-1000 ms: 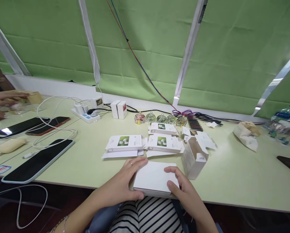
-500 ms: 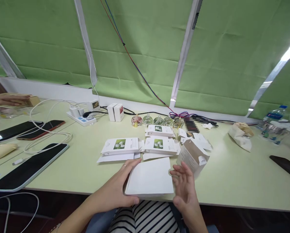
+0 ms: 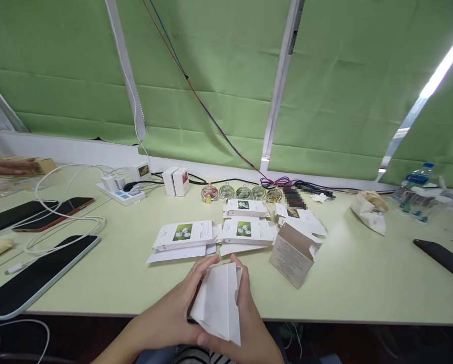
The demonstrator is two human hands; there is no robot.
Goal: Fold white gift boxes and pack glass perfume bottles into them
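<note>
Between my two hands, a white cardboard insert (image 3: 217, 298) is held above the table's front edge, bent along its creases. My left hand (image 3: 186, 303) grips its left side. My right hand (image 3: 249, 313) wraps its right side, thumb underneath near the left thumb. To the right stands a printed carton (image 3: 293, 255), its top flap up. Just beyond my hands lie flattened white boxes with a white-flower picture, one on the left (image 3: 184, 235), one in the middle (image 3: 247, 230) and one farther back (image 3: 245, 207).
Several round glass bottles (image 3: 244, 192) stand in a row at the back. Two small white boxes (image 3: 175, 181) and a power strip (image 3: 122, 193) are left of them. Phones (image 3: 40, 278) and cables lie left. A cloth pouch (image 3: 369, 212) and water bottle (image 3: 417, 179) are right. Another person's hand (image 3: 10, 166) shows far left.
The right hand, open beside the flat white card before, has closed on it. The card is now squeezed narrower and folded between both hands. The view has shifted slightly.
</note>
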